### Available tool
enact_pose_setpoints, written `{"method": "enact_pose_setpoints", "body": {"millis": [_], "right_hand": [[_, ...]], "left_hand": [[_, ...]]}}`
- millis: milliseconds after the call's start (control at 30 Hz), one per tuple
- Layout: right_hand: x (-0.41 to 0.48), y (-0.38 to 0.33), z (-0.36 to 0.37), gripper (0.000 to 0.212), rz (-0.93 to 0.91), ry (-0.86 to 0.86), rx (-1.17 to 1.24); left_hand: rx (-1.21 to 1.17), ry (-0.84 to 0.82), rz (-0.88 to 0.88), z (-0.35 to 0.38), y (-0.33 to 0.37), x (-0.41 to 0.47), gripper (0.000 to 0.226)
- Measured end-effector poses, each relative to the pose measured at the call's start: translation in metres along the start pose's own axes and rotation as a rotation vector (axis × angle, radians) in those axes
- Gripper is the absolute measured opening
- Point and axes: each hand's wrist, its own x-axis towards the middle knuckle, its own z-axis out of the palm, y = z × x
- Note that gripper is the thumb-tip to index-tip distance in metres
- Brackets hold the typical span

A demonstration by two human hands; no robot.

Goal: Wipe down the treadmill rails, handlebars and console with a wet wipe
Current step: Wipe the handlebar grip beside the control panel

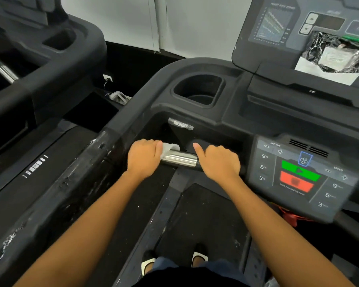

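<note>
Left hand (144, 157) clenches fingers on wet wipe (170, 147) round handlebar (180, 160) — right hand (220, 162) fingers grasp it too.

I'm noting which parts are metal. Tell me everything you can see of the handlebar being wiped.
The handlebar is a short bar lying crosswise, left of the control panel. Its bare middle is a shiny silver metal sleeve, smooth and reflective; just past it on the right the bar turns black. The left hand curls round its left end, pressing a white wipe against the metal. The right hand holds the right end, thumb raised.
</note>
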Motion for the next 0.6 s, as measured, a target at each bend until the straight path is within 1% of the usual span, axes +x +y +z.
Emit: {"method": "enact_pose_setpoints", "body": {"millis": [33, 67, 100, 133, 200, 267, 300, 367, 400, 467, 533, 567, 600], "right_hand": [[0.0, 0.0, 0.0, 0.07, 0.004, -0.003, 0.002], [0.0, 0.0, 0.0, 0.071, 0.008, -0.007, 0.003], [0.0, 0.0, 0.0, 0.071, 0.01, -0.007, 0.001], [0.0, 0.0, 0.0, 0.071, 0.012, -0.005, 0.001], [-0.001, -0.001, 0.002, 0.071, 0.017, 0.004, 0.006], [-0.001, -0.001, 0.002, 0.07, 0.022, 0.018, 0.0], [-0.001, -0.001, 0.002, 0.07, 0.025, 0.023, -0.002], [-0.002, -0.001, 0.001, 0.07, 0.031, 0.03, -0.006], [-0.002, -0.001, 0.001, 0.069, 0.031, 0.032, -0.008], [-0.003, -0.001, 0.002, 0.069, 0.028, 0.038, -0.009], [-0.003, -0.002, 0.002, 0.069, 0.029, 0.036, -0.008], [-0.003, -0.002, 0.001, 0.069, 0.03, 0.035, -0.008], [-0.003, -0.002, 0.001, 0.069, 0.029, 0.037, -0.009]], "left_hand": [[0.019, -0.107, -0.044, -0.004, 0.002, 0.007, 0.03], [0.02, -0.157, -0.073, -0.005, 0.002, 0.012, 0.032], [-0.009, -0.166, -0.098, -0.006, 0.003, 0.014, 0.032], [-0.038, -0.124, -0.099, -0.003, 0.003, 0.011, 0.029], [-0.107, 0.059, -0.13, 0.011, 0.008, -0.007, 0.021], [-0.329, 0.173, -0.233, 0.028, 0.023, -0.031, 0.033], [-0.4, 0.194, -0.311, 0.033, 0.032, -0.041, 0.038], [-0.417, 0.182, -0.368, 0.039, 0.041, -0.05, 0.047], [-0.387, 0.163, -0.33, 0.041, 0.036, -0.05, 0.049], [-0.28, 0.136, -0.177, 0.038, 0.012, -0.045, 0.051], [-0.2, 0.137, -0.064, 0.033, -0.008, -0.037, 0.048], [-0.185, 0.15, -0.062, 0.033, -0.011, -0.034, 0.044], [-0.193, 0.175, -0.1, 0.031, -0.008, -0.033, 0.041]]}}
